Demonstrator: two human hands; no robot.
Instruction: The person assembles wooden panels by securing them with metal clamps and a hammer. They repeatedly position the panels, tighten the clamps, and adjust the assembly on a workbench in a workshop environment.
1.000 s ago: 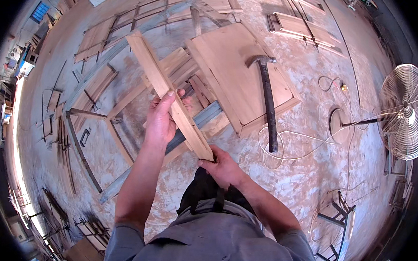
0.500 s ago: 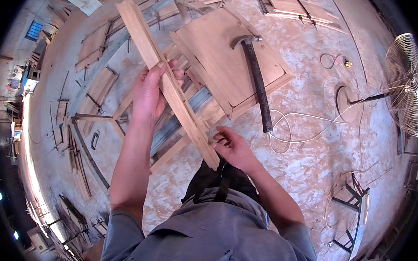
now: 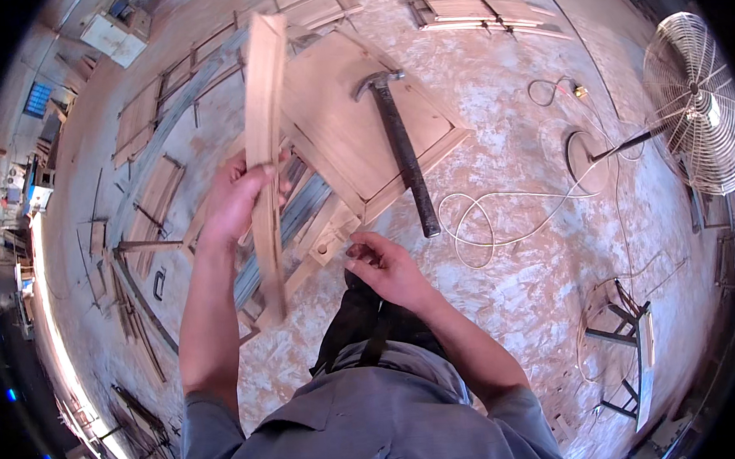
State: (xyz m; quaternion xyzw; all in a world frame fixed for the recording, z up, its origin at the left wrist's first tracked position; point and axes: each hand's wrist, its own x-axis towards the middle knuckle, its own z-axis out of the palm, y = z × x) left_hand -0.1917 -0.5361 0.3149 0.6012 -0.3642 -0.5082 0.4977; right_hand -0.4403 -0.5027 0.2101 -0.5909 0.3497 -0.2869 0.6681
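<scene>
A long, pale wooden rail (image 3: 264,109) stands nearly upright in the picture, with my left hand (image 3: 237,194) wrapped around it below its middle. Motion blurs its lower end. My right hand (image 3: 391,272) hovers above my dark trousers with curled fingers; whatever they may hold is hidden. Just left of those fingertips is a wooden piece with a round hole (image 3: 325,247). Beyond both hands lies a framed wooden panel (image 3: 317,89), and a claw hammer (image 3: 400,139) rests across it, its dark handle overhanging the panel's near edge.
Greyish bars (image 3: 311,198) run beneath the work, left of the panel. A pale cable (image 3: 520,241) loops over the floor toward a standing fan (image 3: 696,104) at the right. Clamped panels (image 3: 489,16) lie at the back. A C-clamp (image 3: 160,284) is on the floor at left.
The rail has swung from a slant to nearly upright, its lower end moving left, away from my right hand. My right hand stays curled. The whole view has shifted slightly.
</scene>
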